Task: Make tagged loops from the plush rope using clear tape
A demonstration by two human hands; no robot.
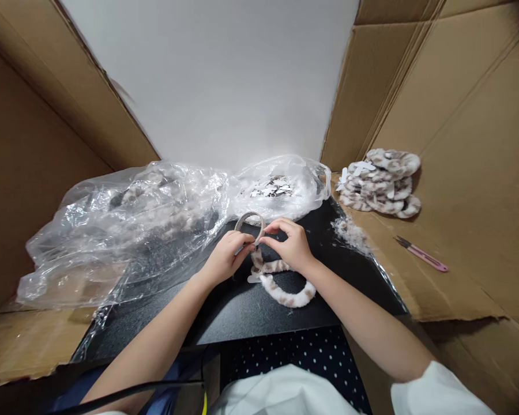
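Both my hands meet over the black table at a narrow, greyish ring that looks like a roll of tape (pixel 238 222). My left hand (pixel 225 258) pinches at its lower edge, fingers closed. My right hand (pixel 293 246) is closed too, with thumb and index finger at the ring's lower right side. Just below the fingertips lies a fluffy white loop with brown spots (pixel 285 298), like a plush headband. A small white tag (pixel 254 278) shows at its left end. Exactly what sits between the fingertips is partly hidden.
A clear plastic bag of fluffy pieces (pixel 168 207) spreads over the left. Beside it, another bag (pixel 309 202) holds small white and dark pieces. At right are stacked spotted plush loops (pixel 383 187), pink thread snips (pixel 424 255) and loose fluff (pixel 350 233). Cardboard walls (pixel 467 127) flank the table.
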